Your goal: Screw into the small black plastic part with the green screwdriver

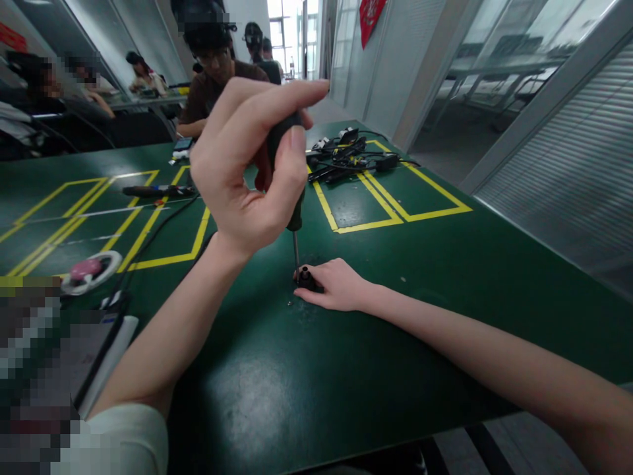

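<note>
Evidently my left fingers (284, 105) grip the screwdriver (295, 221), pointed down at the black part (305, 281) my right fingers (310, 296) steady; screwdriver work seems underway, not finished

no word, number or brand can be read anywhere in the scene. the red pennant (370, 21) on the far wall, to the right, carries faint marks (its top is cut off by the view's edge) that are illegible, and the red hanging (12, 38) at far left is too blurred to read.
</note>
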`<state>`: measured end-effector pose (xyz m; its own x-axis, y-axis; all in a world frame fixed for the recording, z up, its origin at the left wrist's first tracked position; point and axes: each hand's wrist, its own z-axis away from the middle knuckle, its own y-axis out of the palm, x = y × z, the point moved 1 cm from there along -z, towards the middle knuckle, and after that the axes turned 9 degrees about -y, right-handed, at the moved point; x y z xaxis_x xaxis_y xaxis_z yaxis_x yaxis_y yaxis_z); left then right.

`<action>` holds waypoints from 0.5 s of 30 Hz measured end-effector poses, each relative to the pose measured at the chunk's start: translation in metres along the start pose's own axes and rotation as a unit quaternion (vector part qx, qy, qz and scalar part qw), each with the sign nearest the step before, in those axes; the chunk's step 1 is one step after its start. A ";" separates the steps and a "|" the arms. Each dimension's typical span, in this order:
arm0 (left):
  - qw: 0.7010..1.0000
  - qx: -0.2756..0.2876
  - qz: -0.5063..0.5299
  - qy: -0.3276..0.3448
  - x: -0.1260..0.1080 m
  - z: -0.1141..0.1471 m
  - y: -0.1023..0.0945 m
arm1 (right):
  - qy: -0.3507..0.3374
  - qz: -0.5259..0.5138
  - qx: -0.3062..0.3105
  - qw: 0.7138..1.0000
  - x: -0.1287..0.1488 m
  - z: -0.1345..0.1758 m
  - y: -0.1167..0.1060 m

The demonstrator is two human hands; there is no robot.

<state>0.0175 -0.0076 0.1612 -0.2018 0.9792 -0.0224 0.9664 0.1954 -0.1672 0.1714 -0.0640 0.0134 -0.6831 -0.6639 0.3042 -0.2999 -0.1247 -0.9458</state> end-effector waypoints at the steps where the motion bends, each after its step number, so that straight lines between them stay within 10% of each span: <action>1: 1.000 -0.005 -0.006 -0.009 0.000 0.000 0.000 | 0.000 0.002 0.000 1.000 0.000 0.000 0.000; 15: 0.996 -0.033 -0.057 0.055 0.006 -0.002 0.002 | 0.002 0.000 0.008 1.000 0.002 -0.001 -0.002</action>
<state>0.0187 -0.0015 0.1627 -0.2948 0.9502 0.1013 0.9475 0.3044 -0.0978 0.1706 -0.0644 0.0159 -0.6865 -0.6606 0.3038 -0.2880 -0.1366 -0.9478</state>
